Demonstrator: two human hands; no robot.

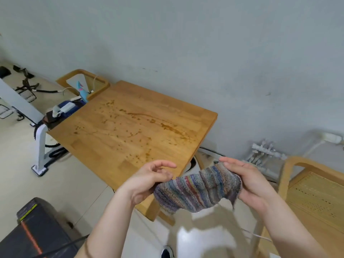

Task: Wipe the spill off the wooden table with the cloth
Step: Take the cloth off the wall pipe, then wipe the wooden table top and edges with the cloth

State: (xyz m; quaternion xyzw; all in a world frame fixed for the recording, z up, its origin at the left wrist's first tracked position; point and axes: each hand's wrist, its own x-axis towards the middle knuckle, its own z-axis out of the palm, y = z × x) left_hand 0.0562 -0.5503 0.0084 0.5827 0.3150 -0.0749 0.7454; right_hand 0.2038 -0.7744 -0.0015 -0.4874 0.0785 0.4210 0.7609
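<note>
A square wooden table [104, 155] stands against the wall. A brown spill [168, 127] runs in streaks and many small drops across its top. Both hands hold a striped multicolour cloth [198, 190] in the air above the table's near right corner. My left hand [149, 180] pinches the cloth's left edge. My right hand [249, 180] grips its right edge, fingers stretched along the top. The cloth sags between them and does not touch the table.
A wooden chair with a woven seat [314, 190] stands to the right. Another chair [83, 79] with cables and a charger sits behind the table's far left. A white stand [40, 148] is on the left, a black case [39, 229] at the lower left.
</note>
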